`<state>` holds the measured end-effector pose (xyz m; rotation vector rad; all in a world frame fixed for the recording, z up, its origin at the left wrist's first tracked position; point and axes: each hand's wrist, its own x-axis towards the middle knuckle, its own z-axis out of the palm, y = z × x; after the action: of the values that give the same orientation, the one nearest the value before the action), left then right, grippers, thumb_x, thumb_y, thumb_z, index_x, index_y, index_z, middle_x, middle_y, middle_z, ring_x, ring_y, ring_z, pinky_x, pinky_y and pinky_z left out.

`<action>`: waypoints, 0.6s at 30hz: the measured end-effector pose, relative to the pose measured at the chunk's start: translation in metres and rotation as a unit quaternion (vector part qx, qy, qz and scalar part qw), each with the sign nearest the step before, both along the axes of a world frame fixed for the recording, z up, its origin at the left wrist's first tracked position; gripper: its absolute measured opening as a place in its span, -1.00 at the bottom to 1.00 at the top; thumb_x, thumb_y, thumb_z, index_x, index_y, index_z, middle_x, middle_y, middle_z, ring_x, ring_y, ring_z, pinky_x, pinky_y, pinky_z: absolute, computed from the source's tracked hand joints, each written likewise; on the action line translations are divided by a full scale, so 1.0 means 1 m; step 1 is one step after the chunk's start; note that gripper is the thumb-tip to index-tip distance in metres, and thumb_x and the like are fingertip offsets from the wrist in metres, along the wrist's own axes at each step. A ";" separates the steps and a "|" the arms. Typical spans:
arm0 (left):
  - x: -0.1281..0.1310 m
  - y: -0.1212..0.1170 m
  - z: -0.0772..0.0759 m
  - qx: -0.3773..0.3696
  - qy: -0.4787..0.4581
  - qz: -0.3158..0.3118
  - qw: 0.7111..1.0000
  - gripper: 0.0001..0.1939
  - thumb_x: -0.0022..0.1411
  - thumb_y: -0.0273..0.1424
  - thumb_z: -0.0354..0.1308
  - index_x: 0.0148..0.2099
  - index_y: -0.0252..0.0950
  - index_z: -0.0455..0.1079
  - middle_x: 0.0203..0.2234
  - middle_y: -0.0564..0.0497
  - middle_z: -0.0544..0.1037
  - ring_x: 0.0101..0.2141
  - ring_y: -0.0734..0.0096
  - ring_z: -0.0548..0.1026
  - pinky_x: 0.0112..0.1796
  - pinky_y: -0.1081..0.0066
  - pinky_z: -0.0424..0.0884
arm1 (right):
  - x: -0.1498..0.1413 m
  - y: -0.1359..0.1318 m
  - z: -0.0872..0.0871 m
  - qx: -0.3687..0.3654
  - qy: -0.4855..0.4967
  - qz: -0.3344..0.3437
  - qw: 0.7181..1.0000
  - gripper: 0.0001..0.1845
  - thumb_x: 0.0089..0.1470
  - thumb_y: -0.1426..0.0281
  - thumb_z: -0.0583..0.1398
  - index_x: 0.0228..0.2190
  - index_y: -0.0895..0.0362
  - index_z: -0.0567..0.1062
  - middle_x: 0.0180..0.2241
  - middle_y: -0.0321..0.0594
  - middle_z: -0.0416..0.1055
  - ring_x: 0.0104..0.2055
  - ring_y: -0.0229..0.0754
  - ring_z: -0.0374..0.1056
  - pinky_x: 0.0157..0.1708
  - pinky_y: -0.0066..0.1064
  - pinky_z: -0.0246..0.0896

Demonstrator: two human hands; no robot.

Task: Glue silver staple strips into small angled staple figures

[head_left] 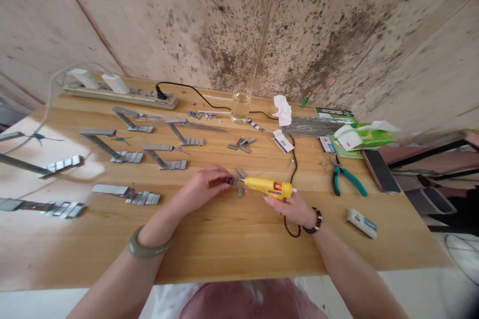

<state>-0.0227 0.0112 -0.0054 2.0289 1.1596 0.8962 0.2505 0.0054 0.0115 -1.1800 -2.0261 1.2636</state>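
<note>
My right hand [288, 205] is closed around the handle of a yellow hot glue gun [267, 187], with its nozzle pointing left. Between the fingertips of my left hand [205, 187] is a small grey staple strip [232, 181], and the nozzle tip meets it or sits right beside it. Two loose strips lie close by, one behind the nozzle [241, 173] and one in front of it [240, 192]. A small pile of similar strips [242, 144] rests farther back.
Several grey models built from staple strips [164, 164] stand on the left. A glass of liquid [240, 107] and a power strip [119, 95] are at the back. On the right are pliers [346, 179], a phone [380, 171], a staple box [361, 223] and thin wires [318, 125].
</note>
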 end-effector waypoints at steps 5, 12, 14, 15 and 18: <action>-0.001 0.000 -0.001 -0.005 0.003 0.005 1.000 -0.80 0.24 -0.35 0.12 -0.10 -0.23 0.47 -0.24 -0.01 0.55 -0.27 0.40 0.52 -0.23 0.45 0.44 | -0.001 -0.002 0.003 -0.005 -0.006 0.031 0.999 -0.74 0.07 0.18 0.14 -0.46 0.11 0.44 -0.61 -0.33 0.29 -0.52 -0.27 0.23 -0.56 -0.49 0.17; -0.001 0.000 0.000 -0.002 0.013 0.000 1.000 -0.80 0.24 -0.36 0.13 -0.10 -0.22 0.47 -0.25 0.00 0.56 -0.28 0.41 0.51 -0.24 0.46 0.43 | -0.001 -0.002 0.005 -0.007 0.009 0.037 0.999 -0.76 0.08 0.20 0.14 -0.42 0.13 0.44 -0.60 -0.33 0.29 -0.53 -0.28 0.22 -0.56 -0.50 0.15; 0.000 0.000 0.000 -0.001 0.014 -0.001 1.000 -0.80 0.24 -0.37 0.13 -0.10 -0.22 0.47 -0.25 0.01 0.56 -0.28 0.41 0.51 -0.24 0.47 0.42 | -0.001 -0.002 0.004 -0.002 0.007 0.035 0.999 -0.77 0.08 0.21 0.14 -0.44 0.12 0.44 -0.60 -0.34 0.28 -0.52 -0.28 0.22 -0.56 -0.50 0.15; 0.000 0.000 0.000 0.000 0.014 -0.002 1.000 -0.81 0.24 -0.37 0.13 -0.10 -0.22 0.47 -0.25 0.00 0.55 -0.28 0.42 0.51 -0.24 0.47 0.42 | -0.001 -0.002 0.003 -0.001 0.003 0.032 0.999 -0.76 0.08 0.21 0.13 -0.46 0.11 0.43 -0.61 -0.33 0.28 -0.52 -0.27 0.23 -0.56 -0.49 0.15; 0.000 0.000 0.000 0.004 0.010 -0.007 1.000 -0.82 0.24 -0.38 0.13 -0.12 -0.24 0.47 -0.27 -0.01 0.55 -0.30 0.42 0.50 -0.25 0.47 0.42 | 0.000 -0.001 0.000 0.002 -0.009 0.020 1.000 -0.75 0.07 0.20 0.13 -0.49 0.10 0.42 -0.62 -0.33 0.28 -0.52 -0.26 0.24 -0.56 -0.49 0.16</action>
<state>-0.0227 0.0112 -0.0059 2.0537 1.1530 0.8768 0.2501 0.0041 0.0119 -1.1589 -2.0736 1.2707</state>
